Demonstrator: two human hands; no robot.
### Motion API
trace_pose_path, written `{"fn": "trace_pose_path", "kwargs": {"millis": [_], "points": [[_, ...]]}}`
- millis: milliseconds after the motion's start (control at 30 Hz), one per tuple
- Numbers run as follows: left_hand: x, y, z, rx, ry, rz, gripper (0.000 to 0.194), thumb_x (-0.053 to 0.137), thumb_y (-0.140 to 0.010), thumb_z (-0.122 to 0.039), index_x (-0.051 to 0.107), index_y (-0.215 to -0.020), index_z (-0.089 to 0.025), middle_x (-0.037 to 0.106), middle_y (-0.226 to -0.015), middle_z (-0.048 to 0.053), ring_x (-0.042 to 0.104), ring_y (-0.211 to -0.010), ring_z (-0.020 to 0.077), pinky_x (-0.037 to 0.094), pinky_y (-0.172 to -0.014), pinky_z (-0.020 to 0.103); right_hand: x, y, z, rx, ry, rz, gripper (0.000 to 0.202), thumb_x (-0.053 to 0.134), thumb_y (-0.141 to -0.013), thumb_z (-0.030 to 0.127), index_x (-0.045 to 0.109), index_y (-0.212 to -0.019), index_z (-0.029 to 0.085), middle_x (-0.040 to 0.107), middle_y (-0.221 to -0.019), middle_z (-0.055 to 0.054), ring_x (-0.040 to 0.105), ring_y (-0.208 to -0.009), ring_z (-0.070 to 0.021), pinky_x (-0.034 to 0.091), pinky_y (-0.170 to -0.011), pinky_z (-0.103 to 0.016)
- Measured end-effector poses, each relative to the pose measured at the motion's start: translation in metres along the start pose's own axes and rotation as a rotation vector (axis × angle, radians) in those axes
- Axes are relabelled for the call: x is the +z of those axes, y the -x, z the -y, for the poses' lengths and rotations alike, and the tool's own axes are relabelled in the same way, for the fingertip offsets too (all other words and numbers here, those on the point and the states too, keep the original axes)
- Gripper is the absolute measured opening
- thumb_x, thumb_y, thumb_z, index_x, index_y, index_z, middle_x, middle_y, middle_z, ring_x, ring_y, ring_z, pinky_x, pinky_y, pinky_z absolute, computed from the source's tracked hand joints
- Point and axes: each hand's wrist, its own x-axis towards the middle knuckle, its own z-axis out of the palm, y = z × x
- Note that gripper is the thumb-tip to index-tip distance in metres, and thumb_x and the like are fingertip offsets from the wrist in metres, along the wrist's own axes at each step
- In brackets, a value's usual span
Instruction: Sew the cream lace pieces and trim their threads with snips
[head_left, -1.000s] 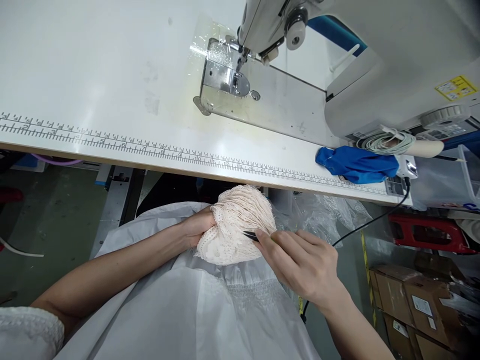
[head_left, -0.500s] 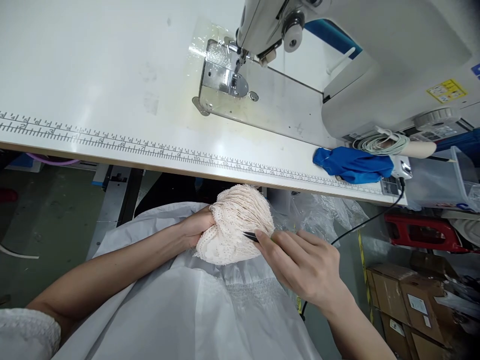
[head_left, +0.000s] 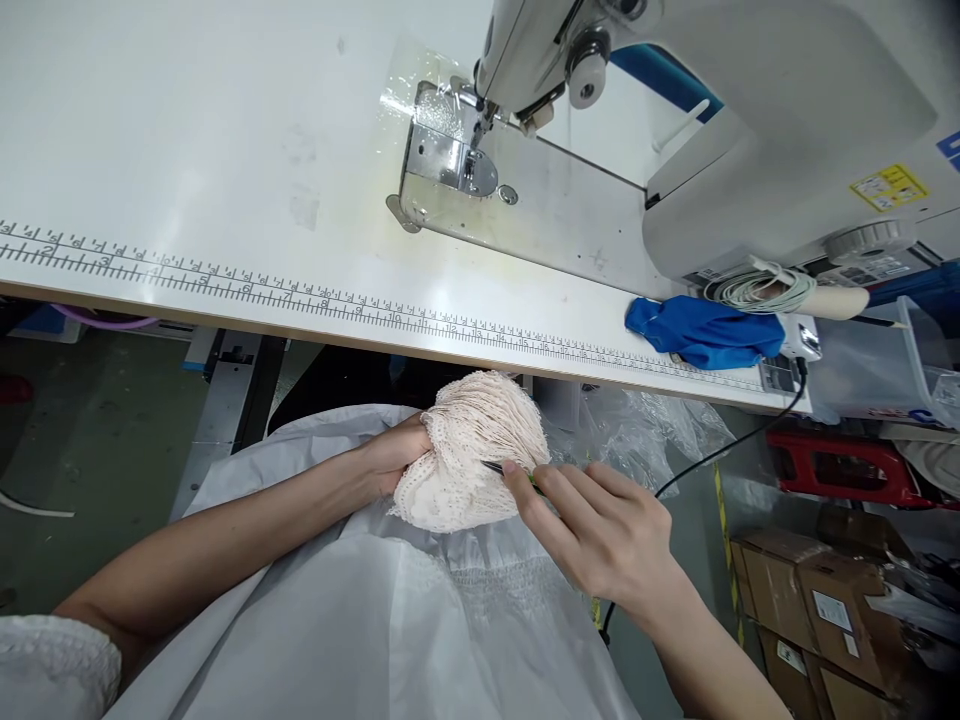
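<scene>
Over my lap, below the table edge, sits a bundle of cream lace trim (head_left: pixel 480 440), gathered in many thin folds. My left hand (head_left: pixel 405 450) is closed on its left side, with most of the fingers hidden by the lace. In a pinch, my right hand (head_left: pixel 600 520) holds a slim dark pointed tool (head_left: pixel 493 467), of which a bit of green shows between the fingers. The tool's tip rests against the front of the folds, or very near them. Most of the tool is hidden in the hand, so its exact kind does not show.
A sewing machine (head_left: pixel 720 140) stands on the white table (head_left: pixel 225 130), which has a printed ruler along its front edge. Blue cloth (head_left: pixel 705 330) and a cord coil (head_left: pixel 761 288) lie at the right. Beyond are a red stool (head_left: pixel 847 465) and cardboard boxes (head_left: pixel 802 590).
My right hand has shifted slightly to the left, and less of the tool's dark tip shows. A green part is now plainer between the fingers. The left hand and lace stay about where they were.
</scene>
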Motion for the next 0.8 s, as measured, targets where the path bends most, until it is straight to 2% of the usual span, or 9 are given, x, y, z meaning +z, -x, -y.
{"fn": "trace_pose_path", "kwargs": {"millis": [167, 367, 600, 800], "points": [[-0.0003, 0.0000, 0.0006, -0.008, 0.007, 0.020, 0.024, 0.076, -0.068, -0.020, 0.074, -0.091, -0.015, 0.076, -0.085, 0.010, 0.069, -0.097, 0.0310, 0.055, -0.080, 0.037, 0.0016, -0.0006, 0.0004, 0.007, 0.014, -0.001, 0.013, 0.054, -0.090, 0.009, 0.062, -0.101, 0.011, 0.060, -0.063, 0.001, 0.045, -0.055, -0.0102, 0.028, -0.054, -0.028], [0.0023, 0.0008, -0.0002, -0.013, -0.006, 0.018, 0.031, 0.076, -0.064, -0.015, 0.073, -0.095, -0.015, 0.076, -0.079, 0.007, 0.070, -0.094, 0.0284, 0.054, -0.079, 0.033, 0.0033, -0.0020, 0.0011, 0.002, -0.011, -0.002, 0.012, 0.058, -0.089, 0.009, 0.063, -0.100, 0.011, 0.060, -0.063, 0.002, 0.047, -0.056, -0.0097, 0.027, -0.055, -0.028], [0.0073, 0.0051, -0.0042, -0.002, -0.041, 0.014, 0.032, 0.079, -0.060, -0.016, 0.074, -0.092, -0.014, 0.076, -0.079, 0.008, 0.071, -0.091, 0.0297, 0.055, -0.077, 0.033, 0.0057, -0.0012, 0.0005, 0.007, -0.072, -0.022, 0.011, 0.063, -0.087, 0.009, 0.063, -0.098, 0.009, 0.060, -0.063, 0.001, 0.047, -0.054, -0.0094, 0.026, -0.053, -0.029], [0.0034, 0.0018, -0.0009, -0.016, -0.030, 0.038, 0.031, 0.081, -0.060, -0.022, 0.074, -0.089, -0.015, 0.077, -0.084, 0.008, 0.070, -0.095, 0.0306, 0.054, -0.083, 0.035, 0.0058, 0.0023, -0.0010, 0.071, -0.067, -0.054, 0.011, 0.070, -0.085, 0.016, 0.063, -0.093, 0.014, 0.057, -0.060, 0.004, 0.042, -0.053, -0.0079, 0.024, -0.053, -0.028]]}}
